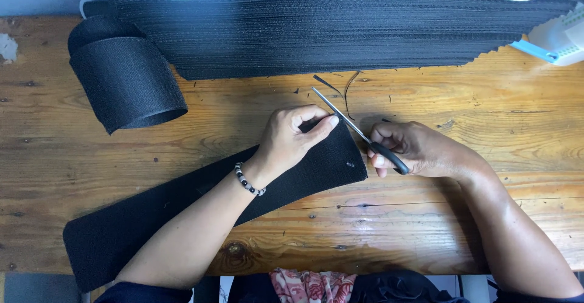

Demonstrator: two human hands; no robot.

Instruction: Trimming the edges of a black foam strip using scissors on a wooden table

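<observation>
Scissors with black handles and slim silver blades [356, 129] sit in the right hand [413, 151], whose fingers are closed through and around the handle loops, the blades angled up and to the left along the end of a long flat strip of black ribbed elastic fabric [201, 208]. The left hand [295, 139], with a beaded bracelet [248, 180] at the wrist, presses down on that strip near its right end, fingertips curled and pinching the edge just beside the blades. The strip lies diagonally across the worn wooden table [426, 230]. Judging by the thin black trimmings [340, 87] lying just above the blade tips, some edge has already been cut away, and the trimming looks to be in progress. A roll of the same black band [125, 81] stands at upper left, beside a thick stack of folded black fabric [316, 26].
</observation>
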